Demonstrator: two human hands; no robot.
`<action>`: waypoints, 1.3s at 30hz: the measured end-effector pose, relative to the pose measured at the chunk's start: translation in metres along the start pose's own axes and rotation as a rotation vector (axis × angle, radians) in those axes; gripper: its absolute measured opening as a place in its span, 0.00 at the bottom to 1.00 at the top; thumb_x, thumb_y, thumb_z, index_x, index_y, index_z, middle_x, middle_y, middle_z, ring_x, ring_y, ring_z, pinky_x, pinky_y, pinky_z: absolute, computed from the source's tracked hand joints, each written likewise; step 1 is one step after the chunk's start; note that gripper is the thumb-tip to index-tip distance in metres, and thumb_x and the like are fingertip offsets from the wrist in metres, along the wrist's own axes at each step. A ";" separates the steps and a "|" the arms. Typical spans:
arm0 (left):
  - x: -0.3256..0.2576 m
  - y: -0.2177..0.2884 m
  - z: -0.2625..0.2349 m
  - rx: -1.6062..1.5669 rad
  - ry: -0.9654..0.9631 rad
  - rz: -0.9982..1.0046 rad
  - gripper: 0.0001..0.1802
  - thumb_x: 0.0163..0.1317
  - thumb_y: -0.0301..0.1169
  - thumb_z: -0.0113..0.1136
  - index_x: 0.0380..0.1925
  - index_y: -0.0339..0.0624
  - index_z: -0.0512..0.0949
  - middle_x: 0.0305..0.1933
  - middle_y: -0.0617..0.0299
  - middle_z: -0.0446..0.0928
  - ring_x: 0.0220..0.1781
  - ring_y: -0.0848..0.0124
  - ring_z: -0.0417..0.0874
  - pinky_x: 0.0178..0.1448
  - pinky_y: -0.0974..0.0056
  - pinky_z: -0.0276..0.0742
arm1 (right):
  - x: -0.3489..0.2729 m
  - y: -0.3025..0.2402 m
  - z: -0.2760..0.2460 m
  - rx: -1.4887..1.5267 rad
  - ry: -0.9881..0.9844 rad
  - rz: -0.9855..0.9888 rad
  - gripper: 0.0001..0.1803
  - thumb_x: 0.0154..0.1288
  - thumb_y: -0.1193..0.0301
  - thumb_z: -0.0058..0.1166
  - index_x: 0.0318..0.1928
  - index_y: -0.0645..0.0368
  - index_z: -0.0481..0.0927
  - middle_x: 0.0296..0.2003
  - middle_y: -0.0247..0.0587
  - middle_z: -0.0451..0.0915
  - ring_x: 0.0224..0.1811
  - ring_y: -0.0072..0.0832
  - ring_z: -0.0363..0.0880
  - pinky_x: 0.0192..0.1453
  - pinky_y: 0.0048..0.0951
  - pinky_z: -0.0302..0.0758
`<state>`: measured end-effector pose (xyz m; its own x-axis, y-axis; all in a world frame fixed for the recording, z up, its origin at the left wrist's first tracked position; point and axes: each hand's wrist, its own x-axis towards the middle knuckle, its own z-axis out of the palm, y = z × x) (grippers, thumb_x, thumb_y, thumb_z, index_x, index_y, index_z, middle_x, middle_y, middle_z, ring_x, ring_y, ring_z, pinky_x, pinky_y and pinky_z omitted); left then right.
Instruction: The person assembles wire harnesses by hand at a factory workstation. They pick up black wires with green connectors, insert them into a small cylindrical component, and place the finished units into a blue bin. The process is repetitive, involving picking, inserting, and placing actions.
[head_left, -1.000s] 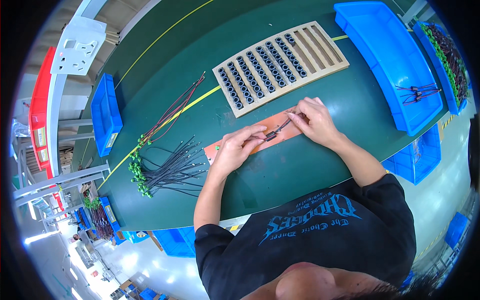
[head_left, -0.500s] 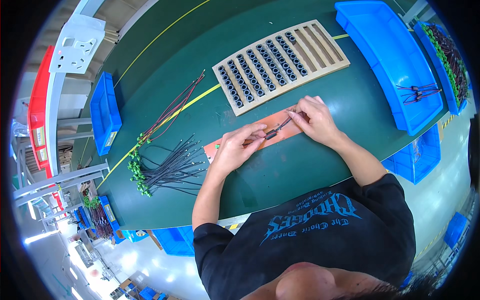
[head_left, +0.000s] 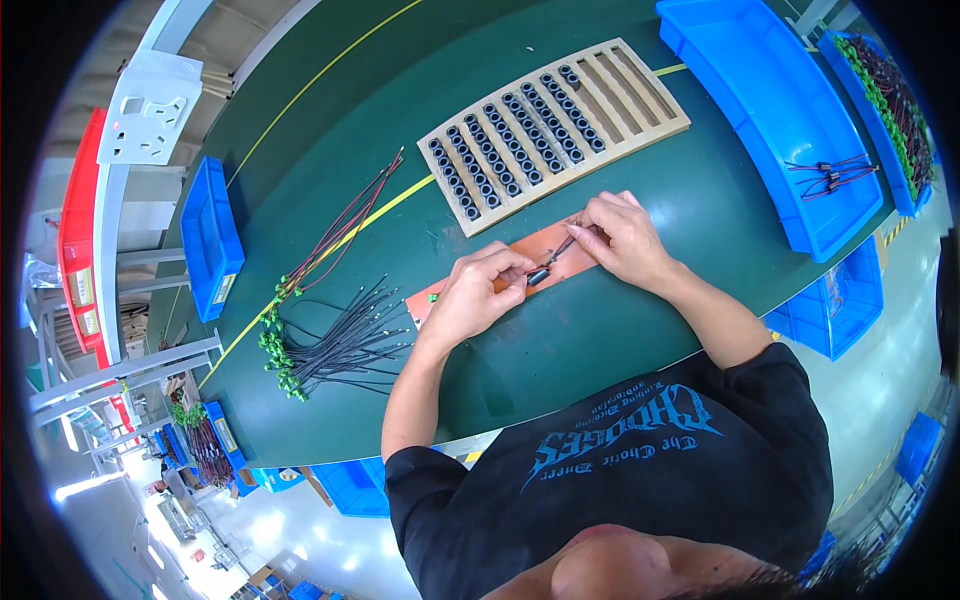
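My left hand (head_left: 480, 292) is closed, thumb and forefinger pinched at the left end of a small black cylindrical core (head_left: 537, 277). Dark wires (head_left: 562, 249) run from the core's area up to my right hand (head_left: 618, 238), whose thumb and forefinger close on them. Both hands work over an orange-brown strip board (head_left: 548, 243) lying on the green table. Where the wires meet the core is too small to make out. Left of my left hand lies a fanned bundle of black wires (head_left: 345, 340) with green connectors (head_left: 278, 345).
Beyond my hands stands a wooden rack (head_left: 555, 130) holding rows of black ring-shaped cores. A large blue bin (head_left: 770, 110) with a few wired cores (head_left: 828, 178) is at the right. Red-and-black wires (head_left: 350, 222) and a smaller blue bin (head_left: 210, 240) lie left.
The view has shifted slightly. The black core has tilted and moved a little nearer to me with my left fingers. My right hand keeps its pinch on the wires.
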<state>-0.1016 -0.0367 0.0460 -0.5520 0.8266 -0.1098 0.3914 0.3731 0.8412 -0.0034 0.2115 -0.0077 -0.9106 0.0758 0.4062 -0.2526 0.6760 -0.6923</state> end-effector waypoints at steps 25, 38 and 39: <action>0.007 0.025 0.015 0.089 0.004 -0.112 0.10 0.61 0.22 0.66 0.44 0.36 0.84 0.29 0.58 0.80 0.30 0.69 0.83 0.40 0.59 0.81 | -0.001 0.001 0.003 0.010 -0.001 -0.030 0.12 0.69 0.70 0.64 0.31 0.56 0.75 0.26 0.37 0.77 0.31 0.35 0.75 0.41 0.38 0.66; 0.000 -0.006 0.042 0.223 0.364 0.303 0.09 0.58 0.21 0.73 0.37 0.33 0.82 0.40 0.54 0.83 0.43 0.57 0.83 0.46 0.56 0.80 | -0.001 0.000 0.000 0.025 0.027 0.001 0.12 0.69 0.70 0.64 0.30 0.57 0.75 0.26 0.36 0.78 0.31 0.35 0.75 0.43 0.38 0.68; 0.001 -0.013 0.045 0.222 0.380 0.319 0.10 0.57 0.21 0.74 0.37 0.33 0.83 0.39 0.54 0.84 0.42 0.58 0.83 0.45 0.58 0.80 | -0.001 -0.001 0.000 0.025 0.031 -0.007 0.12 0.68 0.70 0.65 0.30 0.56 0.75 0.26 0.36 0.77 0.31 0.35 0.75 0.44 0.38 0.68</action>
<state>-0.0745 -0.0215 0.0117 -0.5918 0.7178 0.3668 0.7064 0.2426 0.6650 -0.0018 0.2110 -0.0076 -0.8986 0.0941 0.4286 -0.2669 0.6580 -0.7041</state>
